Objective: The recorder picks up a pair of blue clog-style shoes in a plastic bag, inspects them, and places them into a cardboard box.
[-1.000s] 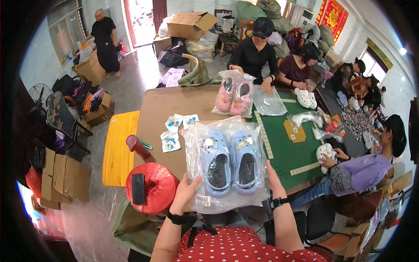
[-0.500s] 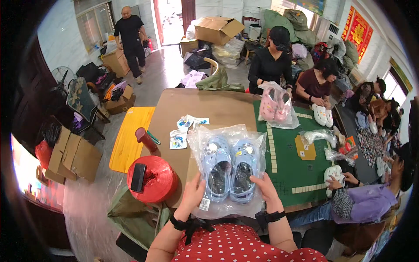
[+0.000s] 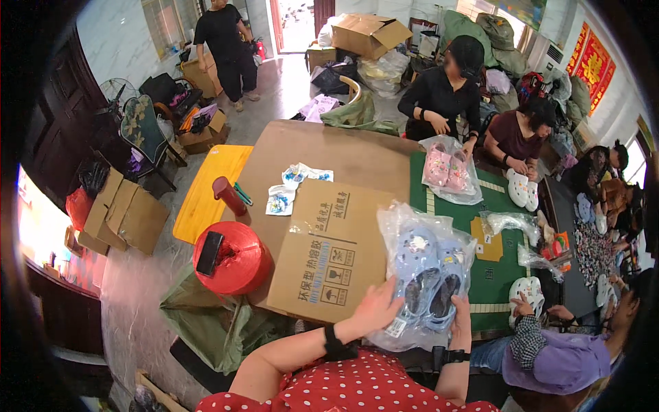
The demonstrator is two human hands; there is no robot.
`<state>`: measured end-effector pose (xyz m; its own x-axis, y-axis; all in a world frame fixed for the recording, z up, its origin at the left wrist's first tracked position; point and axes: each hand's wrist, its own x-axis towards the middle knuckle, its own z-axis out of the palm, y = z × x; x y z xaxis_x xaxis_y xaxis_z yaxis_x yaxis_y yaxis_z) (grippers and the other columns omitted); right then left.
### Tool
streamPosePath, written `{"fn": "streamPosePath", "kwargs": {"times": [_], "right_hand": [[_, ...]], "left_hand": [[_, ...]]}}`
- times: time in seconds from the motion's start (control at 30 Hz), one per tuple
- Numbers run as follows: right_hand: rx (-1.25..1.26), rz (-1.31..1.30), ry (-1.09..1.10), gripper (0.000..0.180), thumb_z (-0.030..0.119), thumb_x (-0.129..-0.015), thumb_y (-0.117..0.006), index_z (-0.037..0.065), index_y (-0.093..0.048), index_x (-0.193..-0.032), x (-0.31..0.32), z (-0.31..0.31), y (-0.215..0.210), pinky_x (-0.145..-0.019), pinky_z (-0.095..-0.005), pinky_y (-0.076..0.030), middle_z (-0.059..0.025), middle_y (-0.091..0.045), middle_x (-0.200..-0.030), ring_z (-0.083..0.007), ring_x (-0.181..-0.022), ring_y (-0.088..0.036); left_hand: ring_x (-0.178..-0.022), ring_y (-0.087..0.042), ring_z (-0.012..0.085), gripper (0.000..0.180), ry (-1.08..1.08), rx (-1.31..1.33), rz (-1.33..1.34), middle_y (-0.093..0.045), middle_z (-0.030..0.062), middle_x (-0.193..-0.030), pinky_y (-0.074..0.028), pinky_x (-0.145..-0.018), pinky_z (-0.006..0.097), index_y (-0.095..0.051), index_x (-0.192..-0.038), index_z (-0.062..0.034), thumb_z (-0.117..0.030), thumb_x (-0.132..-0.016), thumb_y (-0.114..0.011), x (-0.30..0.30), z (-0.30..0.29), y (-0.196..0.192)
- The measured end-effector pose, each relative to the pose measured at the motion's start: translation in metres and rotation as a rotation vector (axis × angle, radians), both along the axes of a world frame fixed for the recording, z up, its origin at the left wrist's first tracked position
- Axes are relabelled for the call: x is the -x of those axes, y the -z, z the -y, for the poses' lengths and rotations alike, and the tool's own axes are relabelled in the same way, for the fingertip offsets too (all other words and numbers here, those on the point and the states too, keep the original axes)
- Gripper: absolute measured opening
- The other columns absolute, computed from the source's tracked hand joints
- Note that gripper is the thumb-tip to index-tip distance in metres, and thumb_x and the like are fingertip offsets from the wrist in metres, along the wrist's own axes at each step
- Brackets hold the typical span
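Note:
A pair of light blue clogs (image 3: 419, 257) with charms on top lies side by side in a clear plastic bag (image 3: 386, 230). I have the bag over the right part of the table, partly over the green mat. My left hand (image 3: 376, 309) holds its lower left side, the fingers on the plastic beside the left clog. At the lower right edge, my right hand (image 3: 460, 319) grips the bag by the right clog's heel; some of its fingers are hidden underneath. Left of the bag, a brown cardboard sheet or box (image 3: 336, 254) with printing lies on the table.
A red twine roll (image 3: 250, 264) with a black phone (image 3: 209, 253) on it stands left, near a dark red cylinder (image 3: 226, 196). Small charm packets (image 3: 280, 199) lie farther back. Across the green mat (image 3: 439, 206) are bagged pink clogs (image 3: 449, 168); co-workers sit along the right.
The bagged blue clogs and both my hands have moved right, uncovering the printed cardboard. The co-worker's bagged pink clogs now rest lower on the mat. A standing person has come nearer.

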<state>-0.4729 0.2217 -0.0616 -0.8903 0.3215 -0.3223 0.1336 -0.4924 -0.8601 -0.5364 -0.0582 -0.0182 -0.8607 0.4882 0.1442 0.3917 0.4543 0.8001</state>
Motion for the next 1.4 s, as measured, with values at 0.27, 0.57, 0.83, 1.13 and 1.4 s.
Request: {"fn": "streamPosePath", "kwargs": {"times": [0.27,0.57,0.83,1.13,1.4], "right_hand": [[-0.086,0.202,0.064,0.098,0.019,-0.076,-0.076,-0.004,-0.017,-0.15,-0.009,-0.058,0.116,-0.111,-0.0407,-0.031,-0.0209,-0.03,-0.151,-0.0314,-0.136,-0.035],[-0.463,0.347,0.075,0.08,0.024,-0.075,-0.078,-0.008,-0.037,-0.136,0.001,-0.031,0.122,-0.102,-0.0384,-0.037,-0.0209,-0.049,-0.133,-0.0303,-0.121,-0.048],[-1.76,0.356,0.283,0.065,0.026,-0.075,-0.079,-0.003,-0.053,-0.128,0.009,-0.024,0.101,-0.1,-0.0405,-0.041,-0.0238,-0.053,-0.129,-0.0337,-0.12,-0.051],[-0.162,0.077,-0.505,0.046,0.029,-0.097,-0.057,0.0,-0.05,-0.132,0.094,0.114,-0.005,-0.074,-0.0273,-0.052,-0.0107,-0.062,-0.116,-0.0156,-0.094,-0.061],[-0.093,0.004,-0.517,0.04,0.013,-0.095,-0.056,-0.002,-0.049,-0.132,0.105,0.172,0.006,-0.09,-0.0339,-0.051,-0.0104,-0.062,-0.121,-0.0209,-0.106,-0.062]], "left_hand": [[-0.124,-0.046,0.0463,0.067,-0.034,0.117,0.502,-0.049,0.0362,-0.129,-0.035,-0.106,0.047,-0.033,-0.138,0.0121,-0.033,-0.092,-0.052,-0.006,-0.089,0.085],[-0.126,-0.051,0.0207,0.055,0.551,-0.201,0.895,-0.054,0.0153,-0.136,-0.043,-0.103,0.033,-0.036,-0.147,-0.0056,-0.023,-0.099,-0.057,-0.02,0.04,-0.042],[-0.102,-0.063,0.0151,0.04,-0.546,-0.517,0.656,-0.066,0.0089,-0.114,-0.049,-0.087,0.03,-0.052,-0.131,-0.0001,-0.015,-0.095,-0.061,-0.042,0.194,-0.069],[-0.104,-0.062,0.0149,0.037,-0.829,-0.542,0.522,-0.066,0.0102,-0.115,-0.049,-0.086,0.029,-0.057,-0.126,-0.0008,-0.017,-0.093,-0.064,-0.04,0.252,-0.064],[-0.108,-0.061,0.0176,0.037,-0.766,-0.479,0.361,-0.066,0.0107,-0.115,-0.048,-0.095,0.031,-0.057,-0.124,0.0025,-0.013,-0.091,-0.066,0.035,0.338,-0.043]]}}
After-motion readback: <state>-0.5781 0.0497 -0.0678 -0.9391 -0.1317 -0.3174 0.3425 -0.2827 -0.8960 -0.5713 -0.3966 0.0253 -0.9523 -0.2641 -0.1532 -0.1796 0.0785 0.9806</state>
